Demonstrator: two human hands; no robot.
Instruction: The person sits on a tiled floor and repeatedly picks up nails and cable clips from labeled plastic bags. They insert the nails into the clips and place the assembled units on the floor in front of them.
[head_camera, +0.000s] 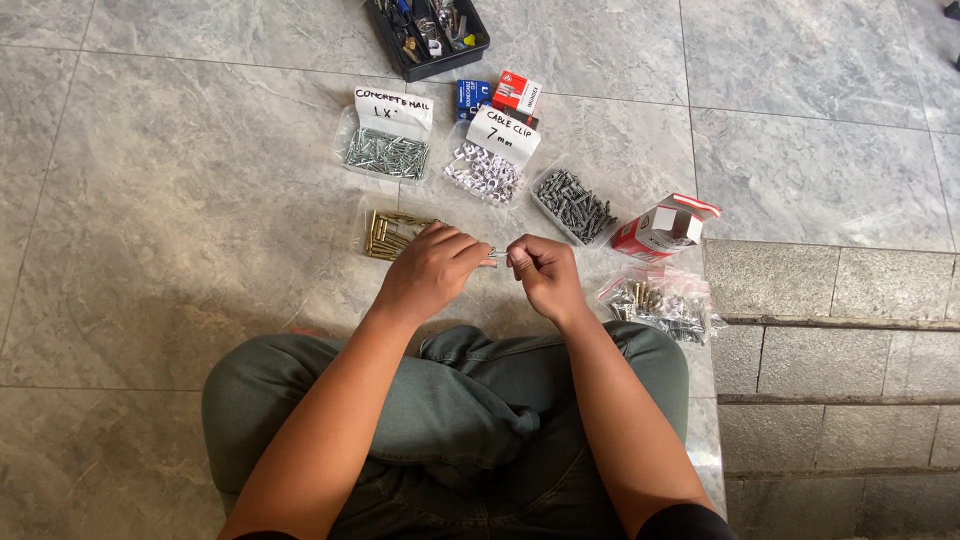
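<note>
Seated cross-legged on a grey marble-look tiled floor (200, 200). A small thin silvery metal fastener (497, 255), probably a nail or screw, is pinched between the two hands just above the floor, in front of the knees. The left hand (432, 270) is closed, fingertips gripping one end of the piece; the right hand (543, 275) is curled shut, thumb and forefinger gripping the other end. The exact kind of fastener cannot be told; it is too small.

Laid out beyond the hands: a clear bag of brass-coloured screws (390, 233), touching or just beside the left hand; a labelled clear bag of silver nails (386, 152); a labelled clear bag of white plastic clips (485, 172); a clear bag of dark grey screws (573, 205); an opened red-and-white cardboard box (664, 228); a crumpled clear bag of mixed fasteners (662, 303), near the right hand. A black plastic tray of tools (430, 35) is well apart, at the far edge.

Judgement: the step in hand appears to be inspection or sorting of one piece from the mixed stock. The next move is judged to call for matching it to the right bag, with a sure pinch kept, as the piece is slim and easily dropped.
</note>
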